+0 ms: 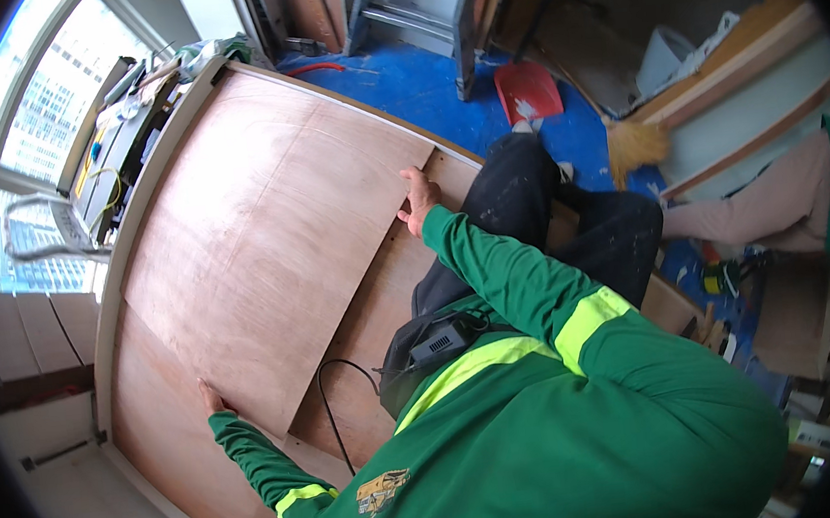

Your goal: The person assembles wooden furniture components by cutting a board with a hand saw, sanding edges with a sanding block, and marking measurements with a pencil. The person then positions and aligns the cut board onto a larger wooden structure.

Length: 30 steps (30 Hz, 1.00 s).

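Note:
A wide, thin plywood sheet (252,204) lies in front of me over a framed plywood base (378,292). My right hand (420,201) holds the sheet's right edge near the near corner, fingers and thumb bent round it. At the opposite edge, my left hand (213,399) grips the sheet, with part of its fingers hidden. Along the near edge, a dark gap shows between the sheet and the base. A black cable (331,404) loops over the base close to my body.
Tools crowd a ledge (127,126) by the window at left. A stepladder (413,12), red dustpan (529,91) and straw broom (637,149) stand beyond on blue floor covering (370,85). Another person's leg (757,214) shows at right. A raised rim (148,198) borders the base.

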Each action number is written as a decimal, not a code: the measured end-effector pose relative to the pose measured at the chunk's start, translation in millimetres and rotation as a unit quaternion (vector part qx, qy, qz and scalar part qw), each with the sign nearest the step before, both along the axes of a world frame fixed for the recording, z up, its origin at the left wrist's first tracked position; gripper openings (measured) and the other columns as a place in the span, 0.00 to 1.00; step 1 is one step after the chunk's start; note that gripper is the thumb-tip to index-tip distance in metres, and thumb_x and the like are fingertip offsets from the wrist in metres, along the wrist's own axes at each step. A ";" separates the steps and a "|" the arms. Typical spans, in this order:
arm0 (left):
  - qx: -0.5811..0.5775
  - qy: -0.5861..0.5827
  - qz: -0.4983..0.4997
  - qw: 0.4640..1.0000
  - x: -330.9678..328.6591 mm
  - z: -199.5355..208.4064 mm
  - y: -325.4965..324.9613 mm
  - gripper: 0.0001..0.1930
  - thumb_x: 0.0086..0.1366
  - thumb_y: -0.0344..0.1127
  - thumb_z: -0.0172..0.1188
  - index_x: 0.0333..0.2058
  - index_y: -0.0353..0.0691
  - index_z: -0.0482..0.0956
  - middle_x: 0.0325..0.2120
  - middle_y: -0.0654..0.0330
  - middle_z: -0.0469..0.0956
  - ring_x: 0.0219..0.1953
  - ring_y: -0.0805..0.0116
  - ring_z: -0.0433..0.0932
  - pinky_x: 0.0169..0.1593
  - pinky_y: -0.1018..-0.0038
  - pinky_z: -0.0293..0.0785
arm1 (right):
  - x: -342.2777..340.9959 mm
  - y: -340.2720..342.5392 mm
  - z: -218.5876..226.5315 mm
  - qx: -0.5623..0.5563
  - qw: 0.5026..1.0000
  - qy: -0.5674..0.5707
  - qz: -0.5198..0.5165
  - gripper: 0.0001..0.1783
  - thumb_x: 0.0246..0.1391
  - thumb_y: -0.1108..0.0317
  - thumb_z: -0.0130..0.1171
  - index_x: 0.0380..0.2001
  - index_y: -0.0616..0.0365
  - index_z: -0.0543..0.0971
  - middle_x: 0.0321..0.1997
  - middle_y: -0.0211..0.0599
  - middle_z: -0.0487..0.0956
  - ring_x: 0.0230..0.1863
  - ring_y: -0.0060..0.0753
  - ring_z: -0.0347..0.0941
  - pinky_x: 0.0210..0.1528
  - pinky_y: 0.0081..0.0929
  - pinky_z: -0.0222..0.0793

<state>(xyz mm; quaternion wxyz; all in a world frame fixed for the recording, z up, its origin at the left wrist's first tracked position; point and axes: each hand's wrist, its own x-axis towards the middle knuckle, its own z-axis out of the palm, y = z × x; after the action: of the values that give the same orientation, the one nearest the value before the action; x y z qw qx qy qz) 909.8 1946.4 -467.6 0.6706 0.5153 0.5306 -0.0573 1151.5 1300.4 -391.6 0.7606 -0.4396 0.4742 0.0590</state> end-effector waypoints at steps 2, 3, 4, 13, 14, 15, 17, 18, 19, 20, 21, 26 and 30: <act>0.015 -0.045 -0.012 0.999 12.4 15.0 7.7 0.49 0.76 0.73 0.45 0.76 0.33 0.60 0.77 0.48 0.61 0.75 0.49 0.65 0.79 0.55 0.58 | 0.1 -1.0 -45.5 0.020 0.996 -0.017 0.088 0.33 0.58 0.45 0.67 0.59 0.52 0.75 0.59 0.42 0.71 0.56 0.40 0.69 0.55 0.50 0.73; 0.067 -0.058 -0.028 0.996 1.7 28.2 29.8 0.47 0.78 0.71 0.45 0.76 0.33 0.61 0.77 0.48 0.62 0.74 0.49 0.65 0.79 0.55 0.58 | -2.6 12.0 -63.4 0.042 0.989 -0.028 0.138 0.33 0.59 0.44 0.67 0.60 0.54 0.75 0.60 0.42 0.72 0.55 0.40 0.71 0.53 0.47 0.75; 0.103 -0.069 -0.029 0.992 -20.6 29.9 38.4 0.45 0.79 0.69 0.46 0.76 0.33 0.62 0.76 0.48 0.63 0.74 0.50 0.66 0.78 0.55 0.59 | -11.9 37.1 -44.2 -0.004 0.986 0.005 0.169 0.34 0.62 0.43 0.66 0.60 0.56 0.74 0.58 0.43 0.75 0.51 0.41 0.74 0.49 0.45 0.78; 0.237 -0.088 -0.011 0.967 0.6 34.0 20.1 0.37 0.82 0.58 0.47 0.71 0.27 0.69 0.68 0.45 0.75 0.65 0.50 0.75 0.72 0.60 0.69 | -43.9 73.8 -30.9 0.003 0.973 -0.031 0.229 0.23 0.69 0.60 0.65 0.55 0.67 0.75 0.58 0.46 0.78 0.46 0.42 0.83 0.35 0.41 0.86; 0.414 0.032 -0.096 0.905 -18.7 51.0 29.8 0.33 0.83 0.53 0.48 0.67 0.26 0.74 0.61 0.45 0.81 0.60 0.50 0.79 0.69 0.59 0.73 | -53.9 76.8 6.0 0.005 0.968 -0.029 0.250 0.23 0.67 0.60 0.66 0.54 0.67 0.76 0.57 0.48 0.78 0.45 0.40 0.83 0.34 0.36 0.86; 0.368 0.028 -0.067 0.927 -4.2 48.6 10.6 0.32 0.83 0.53 0.49 0.67 0.25 0.74 0.60 0.45 0.81 0.59 0.50 0.80 0.69 0.59 0.73 | -56.8 70.4 10.6 -0.033 0.965 -0.040 0.258 0.27 0.67 0.57 0.66 0.58 0.68 0.73 0.62 0.51 0.76 0.55 0.44 0.78 0.45 0.41 0.82; 0.277 0.028 0.001 0.961 2.1 56.4 -18.1 0.32 0.83 0.52 0.49 0.66 0.25 0.75 0.59 0.46 0.83 0.57 0.49 0.81 0.67 0.59 0.75 | -67.1 72.0 23.3 -0.100 0.952 -0.062 0.284 0.37 0.67 0.52 0.64 0.67 0.70 0.68 0.72 0.57 0.71 0.74 0.52 0.67 0.69 0.50 0.74; 0.226 -0.014 -0.055 0.973 -13.6 78.6 -9.3 0.34 0.83 0.55 0.50 0.68 0.26 0.73 0.64 0.45 0.79 0.62 0.51 0.79 0.70 0.60 0.72 | -71.2 60.9 59.8 -0.138 0.924 -0.061 0.352 0.43 0.67 0.52 0.63 0.73 0.70 0.62 0.78 0.61 0.62 0.82 0.52 0.55 0.78 0.44 0.63; 0.237 -0.036 -0.054 0.969 -26.9 96.0 -4.0 0.34 0.83 0.55 0.50 0.68 0.27 0.72 0.65 0.45 0.77 0.64 0.51 0.77 0.71 0.60 0.70 | -66.5 62.9 55.0 -0.155 0.935 -0.104 0.301 0.36 0.66 0.54 0.64 0.66 0.70 0.67 0.70 0.58 0.69 0.71 0.49 0.64 0.69 0.43 0.69; 0.235 -0.062 -0.067 0.968 -23.7 102.1 -20.7 0.34 0.83 0.55 0.49 0.69 0.27 0.71 0.67 0.45 0.75 0.65 0.51 0.76 0.73 0.60 0.69 | -62.1 57.7 42.9 -0.184 0.944 -0.140 0.235 0.30 0.65 0.57 0.64 0.59 0.71 0.72 0.61 0.56 0.76 0.60 0.46 0.74 0.60 0.42 0.75; 0.232 -0.086 -0.066 0.967 -36.5 107.2 -34.4 0.34 0.83 0.55 0.49 0.70 0.28 0.70 0.69 0.45 0.74 0.67 0.51 0.74 0.74 0.60 0.67 | -56.6 48.5 47.3 -0.183 0.944 -0.171 0.212 0.26 0.65 0.59 0.65 0.55 0.71 0.75 0.56 0.54 0.79 0.55 0.44 0.78 0.56 0.41 0.77; -0.141 -0.082 -0.120 0.979 -68.2 156.8 -109.3 0.38 0.79 0.60 0.52 0.73 0.36 0.67 0.71 0.48 0.71 0.71 0.49 0.71 0.77 0.51 0.64 | -18.7 -35.5 110.6 -0.107 0.928 -0.329 0.135 0.17 0.66 0.65 0.62 0.49 0.69 0.79 0.47 0.52 0.85 0.49 0.39 0.83 0.51 0.41 0.79; -0.128 -0.159 -0.207 0.957 -43.2 234.0 -198.9 0.25 0.81 0.51 0.51 0.63 0.35 0.75 0.61 0.45 0.78 0.62 0.49 0.79 0.66 0.52 0.77 | 73.8 -45.9 125.5 -0.264 0.904 -0.319 0.105 0.19 0.64 0.61 0.62 0.49 0.66 0.78 0.49 0.59 0.83 0.52 0.58 0.81 0.55 0.50 0.76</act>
<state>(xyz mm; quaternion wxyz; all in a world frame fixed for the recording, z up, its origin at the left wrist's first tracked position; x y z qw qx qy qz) 866.6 1747.5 -233.6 0.7798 0.5264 0.2870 -0.1800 1225.3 1254.5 -266.1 0.7164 -0.6672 0.1552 -0.1320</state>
